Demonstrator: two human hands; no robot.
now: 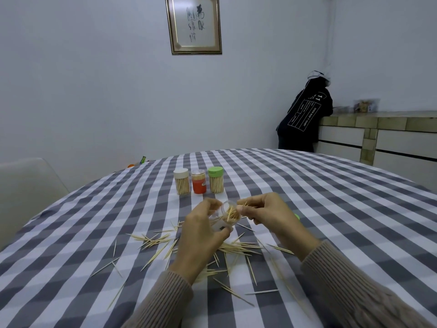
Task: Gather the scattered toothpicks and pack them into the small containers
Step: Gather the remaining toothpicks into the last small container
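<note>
My left hand [201, 233] grips a small clear container [228, 215], tilted with its mouth toward the upper right and partly filled with toothpicks. My right hand [269, 214] pinches a few toothpicks [247, 204] right at that mouth. Many loose toothpicks [156, 240] lie scattered on the checked tablecloth [331, 209] under and around both hands. Behind them stand three filled containers: a white-lidded one [182, 182], an orange one with a clear lid [198, 181] and a green-lidded one [216, 180]. A green lid [297, 216] peeks out behind my right hand.
A pale chair [28, 185] stands at the table's left. A person in a dark hooded top [305, 117] leans on a counter [378, 129] at the back right. A framed picture [195, 24] hangs on the far wall.
</note>
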